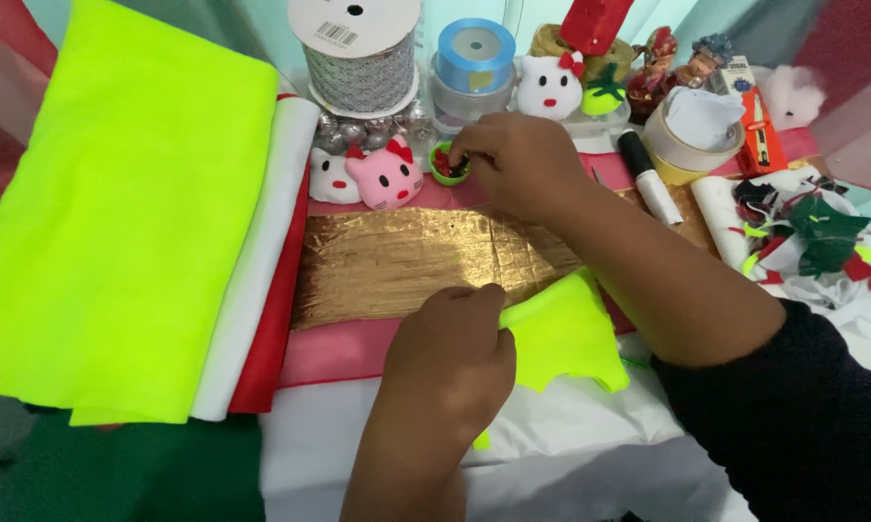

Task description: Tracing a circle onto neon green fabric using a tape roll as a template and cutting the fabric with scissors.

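Neon felt (563, 333) sits pinched in my left hand (452, 353) near me; farther off, my right hand (515, 159) dips closed fingertips into a green cup (448, 166) beside the pink plush (387, 176).

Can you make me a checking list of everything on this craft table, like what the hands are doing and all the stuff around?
Surface: gold foil sheet lies over pink and white felt.
Job's things: neon yellow felt cutout, pinched at its edge by the left hand; small green cup of beads, with the right hand dipping fingertips into it.
Clutter: folded neon yellow felt on white and red layers; pink cat plush; white cat plush; silver ribbon spool; blue ribbon roll; tape roll; white marker; felt scraps.
Grippers: left closed on the cutout; right's grip hidden.
Cables: nothing seen.
Surroundings: red fabric at the corners.
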